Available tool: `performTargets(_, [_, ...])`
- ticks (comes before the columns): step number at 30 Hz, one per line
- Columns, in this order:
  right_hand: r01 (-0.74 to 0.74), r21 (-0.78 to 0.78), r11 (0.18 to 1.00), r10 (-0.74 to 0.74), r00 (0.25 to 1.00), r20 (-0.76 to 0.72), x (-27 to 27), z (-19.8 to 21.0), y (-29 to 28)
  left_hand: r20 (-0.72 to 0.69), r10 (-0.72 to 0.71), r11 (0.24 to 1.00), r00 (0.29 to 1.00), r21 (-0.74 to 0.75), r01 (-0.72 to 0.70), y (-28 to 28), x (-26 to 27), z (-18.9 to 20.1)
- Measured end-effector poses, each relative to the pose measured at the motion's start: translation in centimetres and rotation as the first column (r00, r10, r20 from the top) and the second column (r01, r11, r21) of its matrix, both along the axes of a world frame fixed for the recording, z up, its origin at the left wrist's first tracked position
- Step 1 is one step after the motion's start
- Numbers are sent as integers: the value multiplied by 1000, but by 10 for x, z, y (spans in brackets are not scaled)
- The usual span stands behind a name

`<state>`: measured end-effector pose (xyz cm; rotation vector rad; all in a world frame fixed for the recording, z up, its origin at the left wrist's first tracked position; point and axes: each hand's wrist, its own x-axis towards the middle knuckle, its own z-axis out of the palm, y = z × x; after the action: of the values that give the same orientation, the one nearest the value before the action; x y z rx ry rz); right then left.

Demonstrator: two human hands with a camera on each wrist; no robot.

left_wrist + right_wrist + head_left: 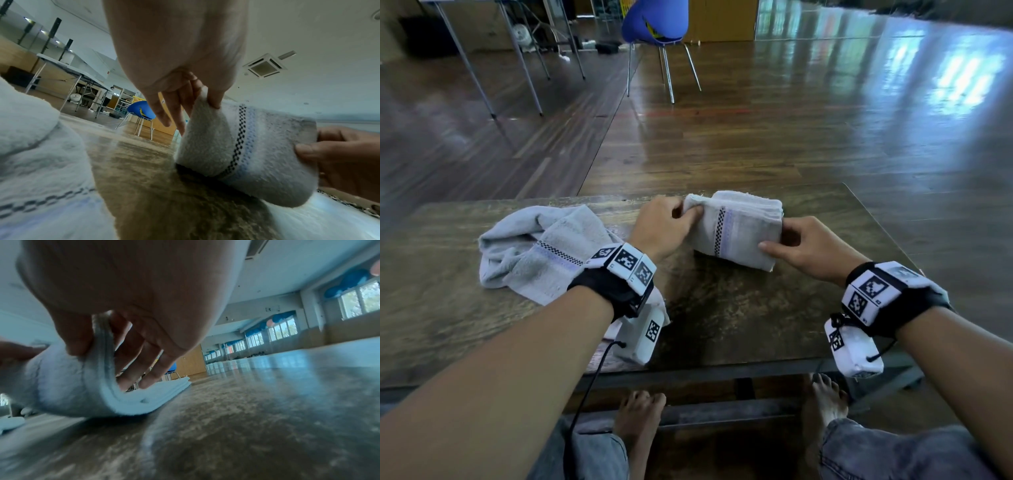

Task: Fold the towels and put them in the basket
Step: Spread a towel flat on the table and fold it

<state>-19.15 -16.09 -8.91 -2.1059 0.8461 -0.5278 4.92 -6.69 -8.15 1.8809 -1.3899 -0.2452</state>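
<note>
A small white towel (736,228) with a checkered stripe lies half folded at the far middle of the wooden table (722,315). My left hand (671,219) pinches its left edge between thumb and fingers, and the left wrist view shows that pinch on the towel (242,146). My right hand (801,245) grips the right edge, thumb on top and fingers under the raised flap of the towel (82,382). A second towel (541,246) of the same pattern lies crumpled to the left, partly under my left forearm. No basket is in view.
A blue chair (654,24) stands on the shiny wooden floor beyond the table. Folding tables with metal legs (482,68) stand at the far left. My bare feet (640,411) rest under the table's near edge.
</note>
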Motion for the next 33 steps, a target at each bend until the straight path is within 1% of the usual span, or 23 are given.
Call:
performTargets(1, [-2,67,998,2,1000,1,0,0,0,-9,-3,998,1000,58,4,-1,1,0])
performTargets(2, [-9,153,988,11,1000,-10,0,0,0,-32,-13,988,999,155,18,-1,2,-1])
performTargets(3, [-17,247,969,26,999,-34,-1,0,1,-74,-23,960,997,275,43,-1,2,-2])
performTargets(5, [-22,417,909,73,991,-108,-2,-1,2,-183,-17,868,983,486,105,2,1,-5])
performTargets(6, [-18,478,878,95,986,-137,-2,-1,2,-220,-6,820,976,557,131,4,1,-7])
performTargets(8, [-1,530,848,103,981,-164,-3,-3,1,-246,6,746,969,646,159,7,0,-6])
performTargets(9, [11,530,848,92,981,-168,-4,-4,0,-253,18,730,967,664,160,7,0,-6])
performTargets(11, [28,522,853,70,983,-168,-4,-5,-2,-273,47,745,961,650,149,6,1,-5])
performTargets(13, [39,496,868,46,986,-158,-3,-6,-3,-279,39,795,960,591,139,3,0,-4])
performTargets(16, [92,357,930,-57,992,-109,2,-9,-7,-234,6,876,972,469,108,-3,-2,-8])
performTargets(19, [201,241,949,-193,980,-56,9,-14,-15,-145,7,924,989,380,49,-9,-5,-17])
performTargets(21, [250,182,951,-234,966,-107,12,-19,-19,-49,11,929,999,369,8,-13,-6,-24])
performTargets(23, [284,143,948,-258,950,-174,15,-25,-23,-16,26,938,1000,345,-19,-18,-7,-29])
performTargets(25, [311,113,944,-282,935,-215,18,-29,-27,-13,35,946,999,322,-29,-23,-10,-33])
performTargets(28, [351,97,931,-323,919,-228,21,-32,-33,1,80,948,997,309,-76,-31,-12,-38])
performTargets(30, [367,87,926,-339,911,-235,22,-33,-35,-19,133,934,991,336,-119,-35,-13,-39])
performTargets(33, [371,65,926,-344,903,-259,23,-33,-36,-90,166,910,982,398,-117,-38,-15,-36])
